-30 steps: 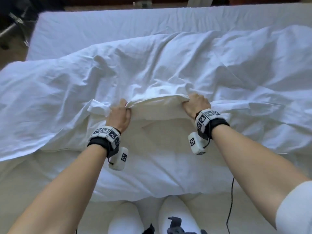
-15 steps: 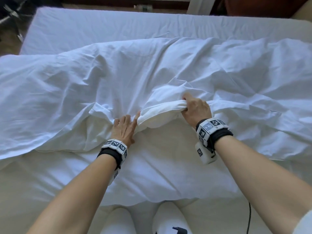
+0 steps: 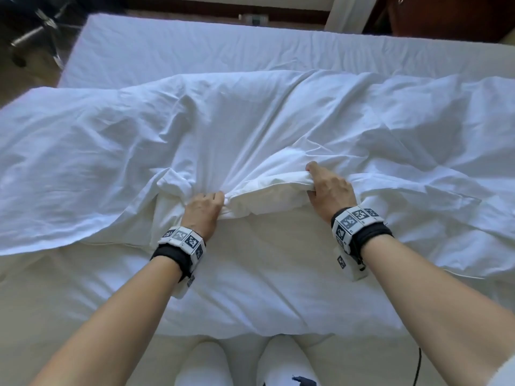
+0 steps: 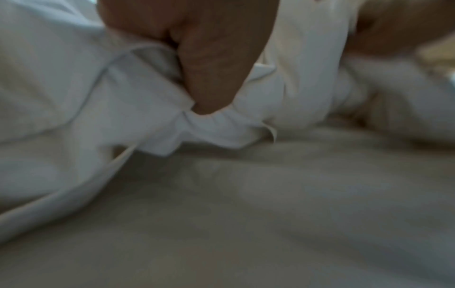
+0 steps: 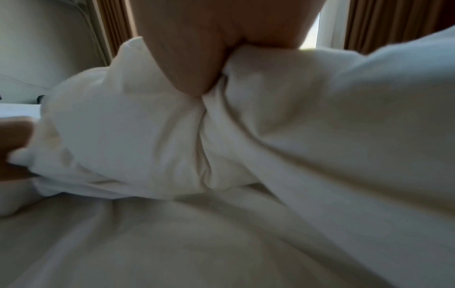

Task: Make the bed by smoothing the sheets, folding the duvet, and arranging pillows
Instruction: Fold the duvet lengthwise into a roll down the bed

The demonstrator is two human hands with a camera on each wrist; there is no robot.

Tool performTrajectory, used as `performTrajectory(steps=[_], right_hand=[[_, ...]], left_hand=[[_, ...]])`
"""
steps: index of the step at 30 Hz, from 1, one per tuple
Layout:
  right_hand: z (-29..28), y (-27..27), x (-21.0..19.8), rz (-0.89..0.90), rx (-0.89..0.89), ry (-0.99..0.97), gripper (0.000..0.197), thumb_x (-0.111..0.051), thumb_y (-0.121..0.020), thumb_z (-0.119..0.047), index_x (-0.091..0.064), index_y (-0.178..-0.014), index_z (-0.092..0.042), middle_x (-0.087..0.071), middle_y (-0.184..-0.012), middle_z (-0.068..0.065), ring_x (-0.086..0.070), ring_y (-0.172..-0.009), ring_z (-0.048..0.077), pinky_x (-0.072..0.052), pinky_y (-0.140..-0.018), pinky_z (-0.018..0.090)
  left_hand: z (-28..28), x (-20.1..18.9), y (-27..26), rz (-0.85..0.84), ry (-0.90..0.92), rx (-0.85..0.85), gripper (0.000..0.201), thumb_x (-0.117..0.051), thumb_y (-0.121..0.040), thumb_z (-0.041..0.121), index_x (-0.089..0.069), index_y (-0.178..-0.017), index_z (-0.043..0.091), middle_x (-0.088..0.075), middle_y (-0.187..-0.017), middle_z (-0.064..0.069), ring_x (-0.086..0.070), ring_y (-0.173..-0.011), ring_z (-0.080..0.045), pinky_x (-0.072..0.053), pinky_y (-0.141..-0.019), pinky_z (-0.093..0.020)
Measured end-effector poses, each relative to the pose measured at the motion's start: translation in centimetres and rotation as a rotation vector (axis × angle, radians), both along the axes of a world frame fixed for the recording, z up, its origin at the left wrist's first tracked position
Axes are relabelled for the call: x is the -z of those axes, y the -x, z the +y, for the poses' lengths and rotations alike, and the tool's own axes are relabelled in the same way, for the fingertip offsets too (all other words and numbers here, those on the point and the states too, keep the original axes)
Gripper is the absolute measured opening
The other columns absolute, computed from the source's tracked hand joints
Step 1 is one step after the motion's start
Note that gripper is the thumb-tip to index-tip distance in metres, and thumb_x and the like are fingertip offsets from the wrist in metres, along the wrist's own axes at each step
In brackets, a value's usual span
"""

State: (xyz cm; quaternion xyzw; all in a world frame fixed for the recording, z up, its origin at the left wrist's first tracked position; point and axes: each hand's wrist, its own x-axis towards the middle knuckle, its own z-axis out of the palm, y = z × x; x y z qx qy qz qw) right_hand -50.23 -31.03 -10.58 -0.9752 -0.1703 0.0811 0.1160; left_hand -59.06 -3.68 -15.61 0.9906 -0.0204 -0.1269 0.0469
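A rumpled white duvet point(image 3: 250, 129) lies across the middle of the bed, over a smooth white sheet point(image 3: 195, 45) that shows at the far side. My left hand point(image 3: 204, 204) grips a bunched fold of the duvet's near edge; the left wrist view shows its thumb point(image 4: 209, 78) pressed into the cloth point(image 4: 209, 126). About a forearm's length to the right, my right hand point(image 3: 326, 188) clutches the same raised edge, its thumb point(image 5: 187, 64) dug into the thick fold point(image 5: 147, 126). Between both hands the edge forms a puffy roll point(image 3: 267, 196). No pillows are in view.
The cream underside of the duvet point(image 3: 250, 274) spreads toward my knees point(image 3: 203, 366) on the bed. Dark floor and a chair base point(image 3: 33, 34) are beyond the far left corner. A brown curtain point(image 5: 384, 23) hangs behind in the right wrist view. A black cable point(image 3: 418, 366) trails at lower right.
My left hand briefly let go and lay flat on the cloth, then took a new grip on the duvet edge. The right hand kept its hold and drifted slightly right.
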Motion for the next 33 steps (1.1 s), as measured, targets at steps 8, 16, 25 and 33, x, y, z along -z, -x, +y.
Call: performTrajectory(steps=[8, 16, 25, 33], right_hand=[[-1.0, 5.5, -4.2, 0.083, -0.167, -0.166, 0.081, -0.052, -0.07, -0.059, -0.049, -0.135, -0.011, -0.059, -0.115, 0.013, -0.056, -0.104, 0.037, -0.048, -0.087, 0.049], [3.0, 9.0, -6.4, 0.014, -0.048, 0.115, 0.124, -0.07, -0.054, -0.07, -0.017, -0.153, -0.016, -0.036, -0.151, 0.014, -0.035, -0.141, 0.034, -0.029, -0.111, 0.06], [4.2, 9.2, -18.7, 0.044, 0.089, 0.269, 0.022, -0.054, -0.087, -0.018, -0.065, -0.105, -0.012, -0.069, -0.099, 0.016, -0.066, -0.096, 0.036, -0.051, -0.081, 0.037], [1.0, 17.8, -20.5, 0.21, 0.144, 0.35, 0.017, -0.058, -0.086, -0.027, -0.06, -0.103, -0.023, -0.068, -0.103, 0.007, -0.066, -0.099, 0.03, -0.047, -0.078, 0.033]], left_hand=[[4.4, -14.4, 3.2, 0.14, 0.775, -0.13, 0.009, -0.05, -0.071, 0.017, -0.055, -0.064, 0.016, -0.053, -0.061, 0.008, -0.047, -0.059, -0.002, -0.037, -0.055, -0.023], [5.7, -21.9, 2.1, 0.303, 0.877, -0.085, 0.02, -0.05, -0.072, 0.02, -0.057, -0.068, 0.003, -0.05, -0.063, 0.002, -0.045, -0.058, -0.005, -0.036, -0.055, -0.025], [8.4, -23.7, 2.9, 0.395, 0.659, 0.255, 0.036, -0.043, -0.063, 0.029, -0.055, -0.076, -0.002, -0.052, -0.069, 0.0, -0.048, -0.064, -0.011, -0.037, -0.058, -0.03], [3.3, -20.0, 6.6, 0.705, 0.296, 0.514, 0.021, -0.052, -0.069, 0.039, -0.058, -0.079, 0.022, -0.055, -0.076, 0.006, -0.05, -0.069, -0.009, -0.035, -0.055, -0.015]])
